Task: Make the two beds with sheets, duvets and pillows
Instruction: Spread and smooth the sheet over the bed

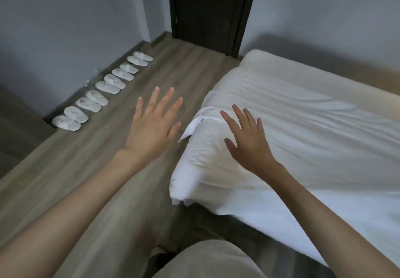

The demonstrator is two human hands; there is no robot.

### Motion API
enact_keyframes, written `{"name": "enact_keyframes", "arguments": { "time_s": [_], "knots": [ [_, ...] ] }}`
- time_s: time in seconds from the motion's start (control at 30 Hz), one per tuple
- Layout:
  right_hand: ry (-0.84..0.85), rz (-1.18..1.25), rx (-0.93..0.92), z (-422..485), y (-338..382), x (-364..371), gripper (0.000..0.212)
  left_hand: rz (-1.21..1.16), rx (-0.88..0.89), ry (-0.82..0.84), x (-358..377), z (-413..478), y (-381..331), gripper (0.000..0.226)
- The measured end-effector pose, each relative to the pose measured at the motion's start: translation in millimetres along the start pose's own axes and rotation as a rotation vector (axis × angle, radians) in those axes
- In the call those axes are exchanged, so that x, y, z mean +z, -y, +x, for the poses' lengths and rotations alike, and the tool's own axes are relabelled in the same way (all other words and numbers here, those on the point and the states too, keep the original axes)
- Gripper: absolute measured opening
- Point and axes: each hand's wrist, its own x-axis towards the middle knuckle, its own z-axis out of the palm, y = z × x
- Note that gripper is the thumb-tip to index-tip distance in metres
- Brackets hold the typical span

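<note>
Left hand (153,124) is raised over the wood floor (177,72), fingers (166,100) spread straight, holding nothing. Right hand (249,139) is over the white pillow (205,169), fingers splayed and empty; contact cannot be told. The pillow lies at the near corner of the bed (313,126), on the white sheet. White slippers (101,89) line the wall; a dark door (207,11) stands beyond.

Both hands were spread flat — the left hand (154,124) over the wooden floor (65,169), the right hand (246,139) over the white-sheeted bed (313,137) corner.
</note>
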Motion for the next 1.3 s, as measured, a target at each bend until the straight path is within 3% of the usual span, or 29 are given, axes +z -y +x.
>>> {"name": "enact_keyframes", "arguments": {
  "time_s": [0.37,0.83,0.97,1.3],
  "knots": [
    [-0.076,0.028,0.276,61.2,69.1,19.5,0.068,-0.034,0.337,-0.074,14.4,90.0,99.8,0.055],
    [-0.154,-0.025,0.543,237.0,113.8,57.3,0.068,-0.031,0.644,0.063,35.6,276.8,216.1,0.054],
    [-0.202,-0.049,0.7,253.5,115.7,59.4,0.068,-0.004,0.744,0.142,49.0,320.1,219.8,0.057],
    [-0.269,-0.172,1.21,265.6,169.5,82.0,0.069,-0.067,1.224,0.222,69.5,399.3,208.4,0.058]
  ]
}}
